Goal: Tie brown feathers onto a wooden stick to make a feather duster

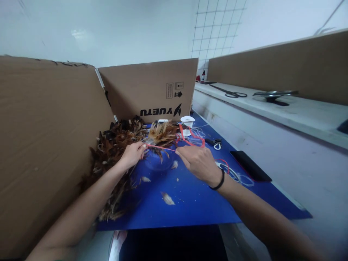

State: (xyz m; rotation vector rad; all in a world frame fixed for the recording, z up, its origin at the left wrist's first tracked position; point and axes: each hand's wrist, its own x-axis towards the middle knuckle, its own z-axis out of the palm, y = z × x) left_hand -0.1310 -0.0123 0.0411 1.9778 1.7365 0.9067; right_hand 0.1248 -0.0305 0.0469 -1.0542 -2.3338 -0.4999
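Red ribbon is being pinched and held straight between left hand and right hand, over blue table, near feathers; slipping is possibly being risked if too hard a pull is being applied

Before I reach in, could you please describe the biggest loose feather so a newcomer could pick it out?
Start at the blue table, with its heap of brown feathers along the left side. Right of that heap, small pale feathers lie scattered. The biggest loose feather, also pale, outsizes them and lies nearer the table's front edge.
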